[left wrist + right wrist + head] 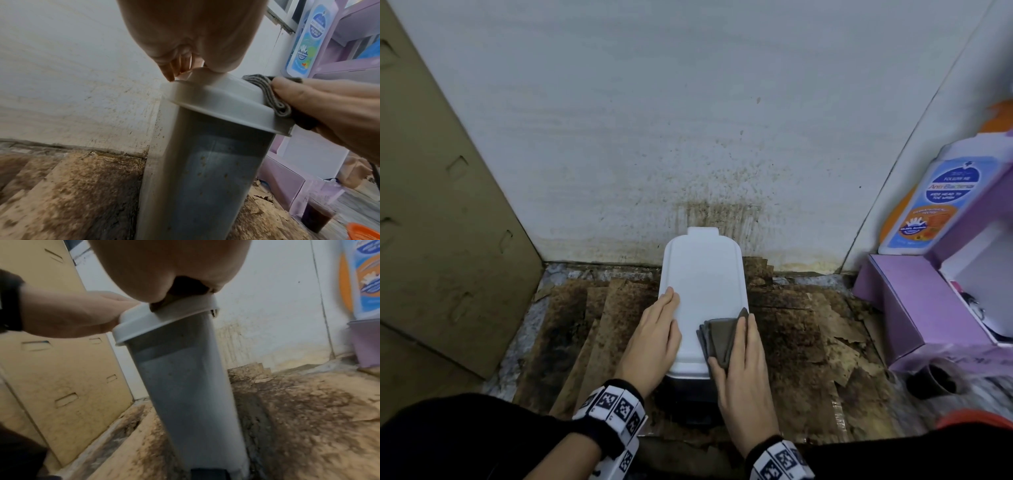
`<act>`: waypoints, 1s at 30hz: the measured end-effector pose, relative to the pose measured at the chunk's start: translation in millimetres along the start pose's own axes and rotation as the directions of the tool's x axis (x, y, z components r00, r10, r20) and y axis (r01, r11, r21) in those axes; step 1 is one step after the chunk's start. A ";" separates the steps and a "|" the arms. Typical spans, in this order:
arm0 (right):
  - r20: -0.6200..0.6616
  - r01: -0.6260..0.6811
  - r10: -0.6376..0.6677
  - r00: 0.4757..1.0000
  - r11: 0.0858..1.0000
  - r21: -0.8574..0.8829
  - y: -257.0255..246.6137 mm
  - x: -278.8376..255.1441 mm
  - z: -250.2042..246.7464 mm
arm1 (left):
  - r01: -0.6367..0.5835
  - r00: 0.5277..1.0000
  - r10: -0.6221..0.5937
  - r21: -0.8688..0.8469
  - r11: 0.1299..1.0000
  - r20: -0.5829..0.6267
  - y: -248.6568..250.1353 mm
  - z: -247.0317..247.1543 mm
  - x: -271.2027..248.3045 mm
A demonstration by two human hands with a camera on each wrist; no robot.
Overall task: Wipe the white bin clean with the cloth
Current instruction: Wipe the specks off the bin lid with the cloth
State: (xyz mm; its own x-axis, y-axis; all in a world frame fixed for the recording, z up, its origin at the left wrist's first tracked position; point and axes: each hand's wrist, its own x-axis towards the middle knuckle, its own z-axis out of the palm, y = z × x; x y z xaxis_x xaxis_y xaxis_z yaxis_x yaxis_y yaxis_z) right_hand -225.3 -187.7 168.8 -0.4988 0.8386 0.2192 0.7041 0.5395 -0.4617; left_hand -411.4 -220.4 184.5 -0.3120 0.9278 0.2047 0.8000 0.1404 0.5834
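Note:
The white bin (205,178) stands upright on the floor against the wall, its lid (703,274) closed. My left hand (654,339) rests flat on the lid's left edge with straight fingers. On the lid's near right part lies a folded grey cloth (717,337), and my right hand (743,359) presses it down with straight fingers. In the left wrist view the cloth (265,92) drapes over the lid's rim under the right hand (329,110). The bin's body (189,386) is speckled with brown spots. In the right wrist view the left hand (68,316) rests on the lid.
Stained brown cardboard (808,342) covers the floor around the bin, and the wall (722,212) behind is spattered. A large cardboard box (448,222) leans at the left. At the right stand a purple box (928,308), a wash bottle (935,205) and a cup of dark drink (316,216).

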 end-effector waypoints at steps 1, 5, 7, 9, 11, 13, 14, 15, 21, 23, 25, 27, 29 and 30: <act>0.010 0.012 -0.013 1.000 1.000 0.003 4.5 1.1 -1.2 | 0.001 1.000 -0.001 -0.005 1.000 0.002 0.0 -0.1 0.1; 0.056 0.030 -0.038 0.998 0.990 0.139 15.1 7.0 -8.4 | -0.002 1.000 0.003 -0.024 1.000 0.014 -0.2 -0.7 0.3; 0.088 0.047 -0.067 0.994 0.977 0.209 20.4 10.3 -13.6 | -0.004 1.000 0.004 -0.030 1.000 0.017 -0.7 -1.0 0.5; 0.122 0.062 -0.096 0.988 0.964 0.257 28.1 12.9 -18.3 | 0.000 1.000 0.000 -0.033 0.999 0.021 -1.4 -1.0 0.7; 0.146 0.067 -0.115 0.983 0.952 0.299 34.7 14.8 -21.3 | 0.003 1.000 -0.002 -0.038 0.999 0.020 -1.6 -1.0 0.2; 0.155 0.058 -0.114 0.981 0.943 0.328 36.9 15.2 -21.8 | 0.005 1.000 -0.004 -0.040 0.999 0.025 -1.0 -1.2 -0.7; 0.158 0.046 -0.106 0.982 0.938 0.344 36.9 15.1 -21.3 | 0.003 1.000 -0.002 -0.040 0.999 0.026 -1.1 -1.3 -0.9; 0.157 0.034 -0.097 0.983 0.931 0.363 36.8 14.4 -20.4 | 0.002 1.000 -0.001 -0.038 0.999 0.023 -1.1 -1.2 -1.2; 0.053 -0.083 0.064 0.997 0.814 0.574 29.5 9.4 -13.0 | -0.010 1.000 0.010 0.007 1.000 0.030 -3.5 1.3 -2.0; 0.034 -0.123 0.129 0.991 0.782 0.612 24.1 10.6 -9.1 | -0.022 0.999 0.021 0.029 0.999 0.033 -5.5 3.2 -2.1; 0.039 -0.185 0.212 0.976 0.732 0.656 18.8 14.2 -7.6 | -0.026 0.999 0.024 0.038 0.999 0.037 -8.5 3.7 -2.4; 0.056 -0.240 0.280 0.958 0.681 0.692 15.7 18.0 -8.3 | -0.028 0.999 0.027 0.049 0.998 0.036 -10.8 3.2 -3.0; 0.067 -0.253 0.291 0.954 0.668 0.700 14.0 21.6 -9.0 | -0.023 0.999 0.021 0.058 0.998 0.042 -12.5 2.0 -3.2; 0.061 -0.239 0.272 0.960 0.691 0.682 12.8 22.6 -9.2 | -0.019 0.999 0.016 0.059 0.998 0.044 -12.6 1.1 -3.2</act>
State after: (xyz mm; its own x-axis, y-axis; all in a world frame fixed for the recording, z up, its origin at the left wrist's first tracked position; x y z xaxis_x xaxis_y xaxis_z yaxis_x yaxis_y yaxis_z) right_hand -222.9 -161.1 175.7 -0.3181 0.9475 0.0322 0.2607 0.1201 -0.9579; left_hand -420.0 -224.7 175.6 -0.2762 0.9441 0.1798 0.8344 0.1428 0.5323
